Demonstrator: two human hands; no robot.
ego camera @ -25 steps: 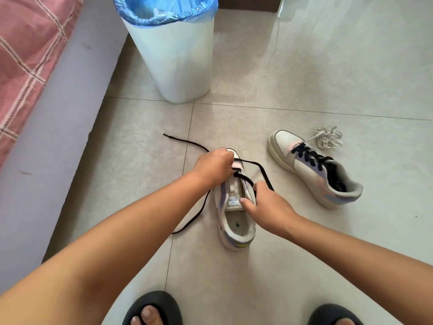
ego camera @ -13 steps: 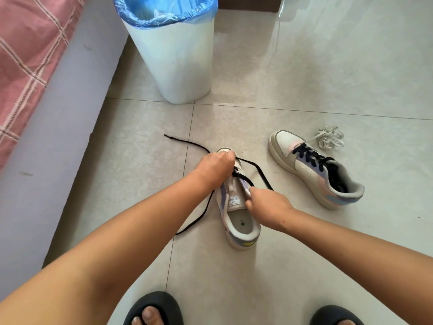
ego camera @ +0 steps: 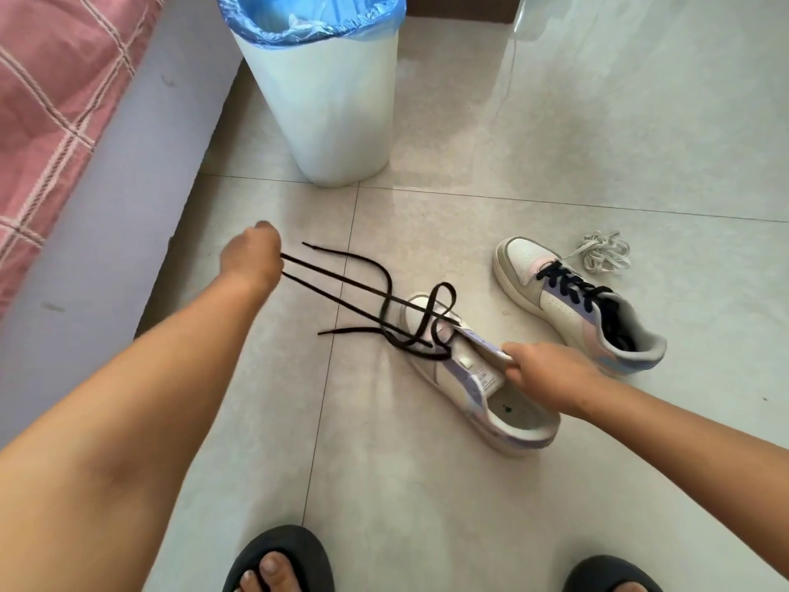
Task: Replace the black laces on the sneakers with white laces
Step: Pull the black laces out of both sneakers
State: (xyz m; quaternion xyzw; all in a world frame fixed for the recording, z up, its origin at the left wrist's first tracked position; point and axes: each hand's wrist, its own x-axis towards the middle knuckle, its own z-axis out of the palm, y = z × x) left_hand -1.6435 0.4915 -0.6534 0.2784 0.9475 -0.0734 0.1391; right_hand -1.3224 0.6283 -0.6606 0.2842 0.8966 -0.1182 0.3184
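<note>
Bedding in pink check (ego camera: pixel 51 100) occupies the far left, above a pale bed side panel. Left hand (ego camera: pixel 252 254) is extended toward it, fingers curled round a doubled run of the black lace (ego camera: pixel 341 288), which is drawn taut back to the near sneaker (ego camera: pixel 469 390); this pull appears intended to strip the lace out of the last eyelets, where loose loops lie over the toe. Both lace tips rest on the floor. Right hand (ego camera: pixel 542 373) grips the tongue and collar edge of the near sneaker, apparently to anchor it against the pull. Second sneaker (ego camera: pixel 576 305), just right of the first, keeps its black lacing fully threaded. White laces (ego camera: pixel 604 252) lie bundled on the floor beside its toe, untouched. Judged stage: first shoe nearly unlaced, second not started.

Floor (ego camera: pixel 555 143) is glossy pale tile with visible grout lines. White bin with blue liner (ego camera: pixel 324 91) stands behind the work area. Dark sandals (ego camera: pixel 277 557) show at the bottom edge.
</note>
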